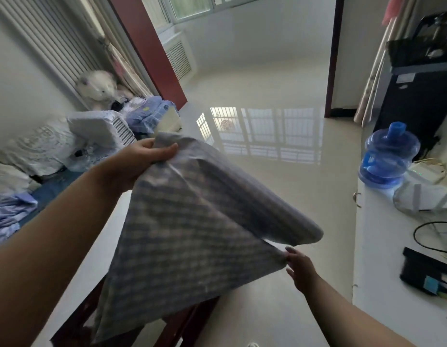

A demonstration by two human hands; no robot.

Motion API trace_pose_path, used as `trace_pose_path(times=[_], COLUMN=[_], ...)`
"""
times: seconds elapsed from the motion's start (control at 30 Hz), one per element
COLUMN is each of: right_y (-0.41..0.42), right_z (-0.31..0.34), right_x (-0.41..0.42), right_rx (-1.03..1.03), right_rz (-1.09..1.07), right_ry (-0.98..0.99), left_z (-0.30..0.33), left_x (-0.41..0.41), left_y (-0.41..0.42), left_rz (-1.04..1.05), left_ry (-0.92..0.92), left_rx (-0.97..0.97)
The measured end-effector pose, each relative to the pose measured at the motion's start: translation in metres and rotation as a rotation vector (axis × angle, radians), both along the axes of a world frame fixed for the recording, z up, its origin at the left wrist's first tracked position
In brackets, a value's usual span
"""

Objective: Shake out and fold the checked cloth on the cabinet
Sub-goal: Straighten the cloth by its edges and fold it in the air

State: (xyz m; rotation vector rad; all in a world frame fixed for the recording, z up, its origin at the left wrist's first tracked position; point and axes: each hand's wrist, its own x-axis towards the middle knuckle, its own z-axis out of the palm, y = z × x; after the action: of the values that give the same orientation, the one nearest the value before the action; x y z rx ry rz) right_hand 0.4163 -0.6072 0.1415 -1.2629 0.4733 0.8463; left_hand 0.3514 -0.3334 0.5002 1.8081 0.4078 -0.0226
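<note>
Checked cloth I hold spread in the air left of the white cabinet, my left hand gripping its top corner, my right hand at its lower corner, seemingly pinching it, blurred

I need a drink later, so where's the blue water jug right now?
In the head view the blue water jug stands on the right, on the white cabinet, beside the black water dispenser.
</note>
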Motion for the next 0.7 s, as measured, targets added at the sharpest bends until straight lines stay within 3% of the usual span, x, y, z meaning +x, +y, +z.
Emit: trace_pose_path(times=[0.1, 0.2, 0.33, 0.4, 0.57, 0.7], right_y=[0.011, 0.026, 0.056, 0.066, 0.05, 0.04], right_z=[0.035, 0.058, 0.081, 0.091, 0.085, 0.082], right_x=[0.034, 0.06, 0.07, 0.077, 0.092, 0.089], right_rx=[-0.054, -0.016, 0.438, 0.518, 0.703, 0.834], right_rz=[0.185, 0.287, -0.038, -0.095, 0.102, 0.3], right_ry=[-0.333, -0.401, -0.199, -0.173, -0.127, -0.029], left_z=[0.008, 0.022, 0.041, 0.047, 0.048, 0.024], left_x=[-0.005, -0.004, -0.002, -0.009, -0.03, -0.047], left_y=[0.002, -0.007, -0.013, -0.009, 0.03, 0.077], left_rz=[0.083, 0.136, 0.187, 0.198, 0.37, 0.382], left_ry=[-0.062, -0.092, -0.097, -0.077, -0.081, 0.081], left_rx=[-0.008, 0.012, 0.061, 0.031, 0.091, 0.023])
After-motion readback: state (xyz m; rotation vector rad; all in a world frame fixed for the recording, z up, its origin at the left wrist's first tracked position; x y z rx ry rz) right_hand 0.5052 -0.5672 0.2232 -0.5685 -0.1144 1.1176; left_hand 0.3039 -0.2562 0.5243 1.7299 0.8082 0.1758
